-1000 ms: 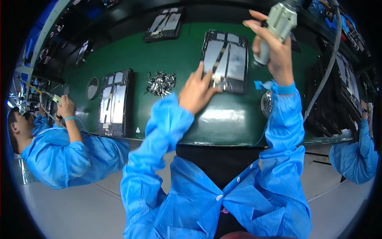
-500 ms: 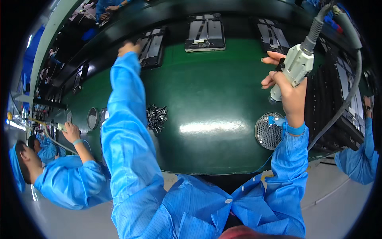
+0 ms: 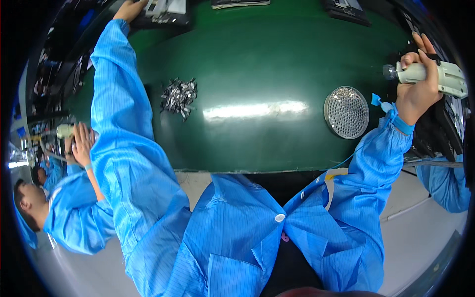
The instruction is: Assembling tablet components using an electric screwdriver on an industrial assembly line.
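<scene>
"Black flat device: position?"

"Toward the desk's far left corner, partly out of view."

"Left grip?"

"Left hand at its left side, arm outstretched, presumably because it lies far off. Finger closure cannot be told."

"Right grip?"

"Right hand wrapped round a pale power screwdriver, two fingers extended; held by the right edge, tip leftward, probably to keep it clear."

"Loose parts?"

"Metal pieces heaped left; round dish toward the near right corner, seemingly for easy reach."
</scene>
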A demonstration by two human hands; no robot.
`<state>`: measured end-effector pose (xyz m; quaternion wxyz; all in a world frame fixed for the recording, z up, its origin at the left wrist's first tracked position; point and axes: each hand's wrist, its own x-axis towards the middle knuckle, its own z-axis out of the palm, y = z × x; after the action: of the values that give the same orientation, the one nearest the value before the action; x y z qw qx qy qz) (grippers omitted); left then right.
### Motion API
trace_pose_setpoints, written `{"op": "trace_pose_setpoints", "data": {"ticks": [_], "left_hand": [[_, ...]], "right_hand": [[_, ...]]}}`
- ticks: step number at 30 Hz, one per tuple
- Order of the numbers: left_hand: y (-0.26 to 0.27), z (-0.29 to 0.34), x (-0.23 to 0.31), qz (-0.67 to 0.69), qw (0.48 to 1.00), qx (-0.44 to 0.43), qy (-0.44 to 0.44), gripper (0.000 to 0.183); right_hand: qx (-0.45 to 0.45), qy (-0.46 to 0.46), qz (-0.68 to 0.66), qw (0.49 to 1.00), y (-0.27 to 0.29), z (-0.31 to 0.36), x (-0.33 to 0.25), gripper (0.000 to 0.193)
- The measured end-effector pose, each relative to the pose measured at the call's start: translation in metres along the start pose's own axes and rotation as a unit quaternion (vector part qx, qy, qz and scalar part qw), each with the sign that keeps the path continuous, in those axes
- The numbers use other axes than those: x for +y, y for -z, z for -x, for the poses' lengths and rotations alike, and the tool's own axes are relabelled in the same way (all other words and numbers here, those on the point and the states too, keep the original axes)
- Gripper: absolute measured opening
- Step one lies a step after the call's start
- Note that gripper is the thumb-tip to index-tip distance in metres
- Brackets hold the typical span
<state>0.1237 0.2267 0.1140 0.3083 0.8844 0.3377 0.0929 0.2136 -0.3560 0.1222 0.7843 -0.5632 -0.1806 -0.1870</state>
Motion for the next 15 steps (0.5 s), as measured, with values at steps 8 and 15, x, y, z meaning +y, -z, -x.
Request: {"op": "trace_pose_setpoints", "data": {"ticks": [8,15], "left_hand": [[-0.099,0.334,0.052,0.433,0.894,0.070,-0.094,0.046],[-0.166,0.419,0.042,0.460,0.887,-0.035,0.004,0.052]], "right_hand": [[-0.131,-0.022,0.051,0.990,-0.003,0.026,0.006,0.034],[-0.163,-0.023,0.008,0.986,-0.026,0.039,0.001,0.035]]}}
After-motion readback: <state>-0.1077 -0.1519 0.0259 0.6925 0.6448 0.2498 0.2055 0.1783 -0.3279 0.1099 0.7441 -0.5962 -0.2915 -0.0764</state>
